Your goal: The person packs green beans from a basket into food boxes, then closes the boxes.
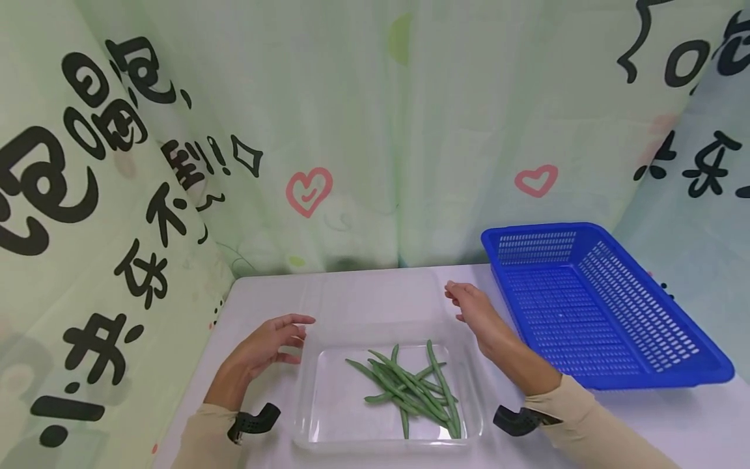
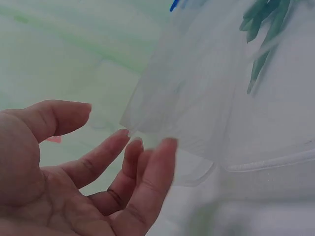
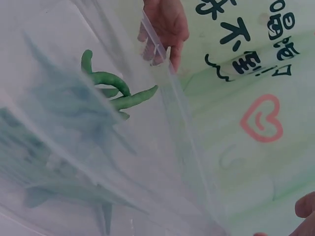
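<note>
A clear plastic box [image 1: 387,447] stands on the table, with a heap of green beans [image 1: 404,387] inside. From its back rim a see-through lid or panel [image 1: 372,296] extends, faint against the table. My left hand [image 1: 266,348] is at the box's back left corner, fingers loosely bent; in the left wrist view its fingertips [image 2: 170,145] meet the clear plastic edge. My right hand [image 1: 477,312] is at the panel's far right, fingers bent and thumb apart, with nothing visible between them. The right wrist view shows beans [image 3: 118,93] through the plastic.
A blue plastic basket [image 1: 592,326] with perforated sides sits to the right, close to my right forearm. The white table [image 1: 263,293] ends at a printed curtain [image 1: 363,130] at the back and left. Black straps with cameras [image 1: 254,420] are on both wrists.
</note>
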The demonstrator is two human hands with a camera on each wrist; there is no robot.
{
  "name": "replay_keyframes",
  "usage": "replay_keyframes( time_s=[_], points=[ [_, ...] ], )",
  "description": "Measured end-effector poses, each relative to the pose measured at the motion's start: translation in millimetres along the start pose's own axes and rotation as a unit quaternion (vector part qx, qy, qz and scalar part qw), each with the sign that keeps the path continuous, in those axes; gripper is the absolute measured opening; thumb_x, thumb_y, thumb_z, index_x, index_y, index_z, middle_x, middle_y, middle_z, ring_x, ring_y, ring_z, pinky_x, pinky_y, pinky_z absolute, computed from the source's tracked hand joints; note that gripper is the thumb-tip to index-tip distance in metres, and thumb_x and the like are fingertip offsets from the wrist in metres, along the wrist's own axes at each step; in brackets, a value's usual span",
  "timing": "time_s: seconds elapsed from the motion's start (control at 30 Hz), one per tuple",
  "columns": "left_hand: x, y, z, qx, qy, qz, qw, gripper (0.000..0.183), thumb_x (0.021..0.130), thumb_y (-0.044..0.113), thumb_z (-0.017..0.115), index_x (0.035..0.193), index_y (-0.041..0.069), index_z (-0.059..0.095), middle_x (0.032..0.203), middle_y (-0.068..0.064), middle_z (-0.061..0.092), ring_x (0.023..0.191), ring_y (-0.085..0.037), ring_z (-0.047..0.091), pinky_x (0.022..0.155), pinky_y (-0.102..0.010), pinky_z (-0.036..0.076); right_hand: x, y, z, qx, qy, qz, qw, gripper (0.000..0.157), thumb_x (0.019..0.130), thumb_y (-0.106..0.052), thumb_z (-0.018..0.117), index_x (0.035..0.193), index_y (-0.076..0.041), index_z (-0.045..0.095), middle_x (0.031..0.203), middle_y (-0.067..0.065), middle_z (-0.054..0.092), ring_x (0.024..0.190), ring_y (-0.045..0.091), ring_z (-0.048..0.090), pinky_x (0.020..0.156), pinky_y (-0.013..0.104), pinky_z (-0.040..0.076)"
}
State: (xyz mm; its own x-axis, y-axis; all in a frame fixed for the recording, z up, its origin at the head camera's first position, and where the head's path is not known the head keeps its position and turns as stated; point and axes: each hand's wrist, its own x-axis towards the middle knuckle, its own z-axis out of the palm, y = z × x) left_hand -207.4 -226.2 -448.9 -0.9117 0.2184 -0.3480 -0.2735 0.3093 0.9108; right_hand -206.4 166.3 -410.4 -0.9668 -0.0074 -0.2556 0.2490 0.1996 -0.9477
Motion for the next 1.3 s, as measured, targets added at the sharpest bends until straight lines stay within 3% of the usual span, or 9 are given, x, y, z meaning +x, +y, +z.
replay_keyframes(
  time_s=[0.17, 0.3, 0.4, 0.53, 0.7, 0.8, 0.97, 1.13, 1.3],
  points=[
    [3.1, 3.3, -2.7, 0.004, -0.010, 0.011, 0.9999, 0.045, 0.106, 0.028, 0.051, 0.144, 0.004, 0.053, 0.140, -0.022, 0.053, 0.127, -0.036, 0.053, 0.095, -0.041, 0.057, 5.1, 10.8, 1.2, -0.005, -0.037, 0.029, 0.999, 0.070, 0.109, -0.046, 0.027, 0.155, 0.007, 0.025, 0.161, 0.028, 0.021, 0.151, 0.045, 0.012, 0.121, 0.060, 0.017],
    [8.1, 5.0, -4.5, -0.022, -0.024, 0.020, 0.9993, 0.053, 0.109, 0.031, 0.043, 0.150, -0.001, 0.043, 0.153, -0.024, 0.042, 0.142, -0.042, 0.040, 0.111, -0.050, 0.044, 10.3, 17.9, 2.5, 0.026, -0.056, 0.039, 0.997, 0.078, 0.109, -0.051, 0.022, 0.158, 0.008, 0.013, 0.164, 0.031, 0.010, 0.153, 0.047, 0.001, 0.123, 0.062, 0.008],
    [13.7, 2.6, -4.1, -0.043, -0.039, 0.017, 0.9982, 0.061, 0.110, 0.039, 0.038, 0.156, 0.000, 0.034, 0.162, -0.023, 0.028, 0.150, -0.044, 0.024, 0.119, -0.057, 0.030, 12.9, 23.9, 3.0, 0.053, -0.062, 0.035, 0.996, 0.079, 0.109, -0.052, 0.020, 0.159, 0.008, 0.007, 0.164, 0.033, 0.007, 0.153, 0.047, -0.001, 0.123, 0.061, 0.005],
    [20.4, -0.4, -1.4, -0.062, -0.054, 0.013, 0.9965, 0.076, 0.107, 0.056, 0.034, 0.161, 0.005, 0.022, 0.167, -0.022, 0.012, 0.154, -0.044, 0.009, 0.123, -0.058, 0.017, 15.8, 29.3, 4.2, 0.074, -0.065, 0.030, 0.995, 0.078, 0.109, -0.052, 0.020, 0.160, 0.004, 0.002, 0.165, 0.032, 0.004, 0.154, 0.045, -0.002, 0.124, 0.060, 0.001],
    [24.4, -1.5, 1.8, -0.106, -0.072, 0.012, 0.9917, 0.087, 0.103, 0.066, 0.032, 0.163, 0.007, 0.011, 0.168, -0.024, 0.004, 0.155, -0.042, 0.003, 0.124, -0.058, 0.007, 19.5, 31.7, 7.2, 0.091, -0.065, 0.034, 0.993, 0.077, 0.108, -0.052, 0.021, 0.162, -0.002, -0.002, 0.166, 0.030, 0.002, 0.155, 0.043, -0.001, 0.122, 0.061, -0.004],
    [25.3, -1.1, 3.7, -0.122, -0.090, 0.009, 0.9884, 0.090, 0.102, 0.067, 0.032, 0.163, 0.007, 0.006, 0.167, -0.027, 0.003, 0.155, -0.042, 0.002, 0.122, -0.061, 0.000, 20.3, 31.8, 8.4, 0.091, -0.061, 0.044, 0.993, 0.079, 0.108, -0.053, 0.022, 0.161, 0.003, 0.000, 0.165, 0.030, 0.004, 0.155, 0.041, 0.002, 0.122, 0.062, -0.006],
    [27.8, 0.5, 6.0, -0.121, -0.074, 0.002, 0.9899, 0.096, 0.099, 0.071, 0.038, 0.163, 0.007, 0.009, 0.164, -0.030, 0.014, 0.154, -0.042, 0.011, 0.122, -0.060, 0.004, 20.6, 31.4, 8.0, 0.083, -0.062, 0.051, 0.993, 0.084, 0.108, -0.053, 0.023, 0.157, 0.012, 0.004, 0.164, 0.032, 0.008, 0.155, 0.042, 0.006, 0.122, 0.061, -0.004],
    [31.5, 1.5, 7.4, -0.142, -0.042, -0.002, 0.9890, 0.094, 0.099, 0.069, 0.041, 0.162, 0.005, 0.013, 0.160, -0.033, 0.018, 0.152, -0.046, 0.017, 0.123, -0.058, 0.013, 19.9, 30.5, 7.1, 0.080, -0.067, 0.050, 0.993, 0.083, 0.108, -0.052, 0.025, 0.158, 0.011, 0.003, 0.164, 0.032, 0.010, 0.154, 0.042, 0.008, 0.122, 0.061, -0.003],
    [31.2, 6.1, 8.9, -0.183, -0.022, 0.007, 0.9828, 0.093, 0.101, 0.065, 0.042, 0.161, 0.001, 0.012, 0.155, -0.034, 0.015, 0.149, -0.048, 0.017, 0.122, -0.056, 0.019, 20.4, 29.3, 7.2, 0.089, -0.066, 0.042, 0.993, 0.081, 0.109, -0.050, 0.027, 0.158, 0.009, 0.002, 0.164, 0.030, 0.012, 0.154, 0.042, 0.010, 0.122, 0.062, -0.003]
  ],
)
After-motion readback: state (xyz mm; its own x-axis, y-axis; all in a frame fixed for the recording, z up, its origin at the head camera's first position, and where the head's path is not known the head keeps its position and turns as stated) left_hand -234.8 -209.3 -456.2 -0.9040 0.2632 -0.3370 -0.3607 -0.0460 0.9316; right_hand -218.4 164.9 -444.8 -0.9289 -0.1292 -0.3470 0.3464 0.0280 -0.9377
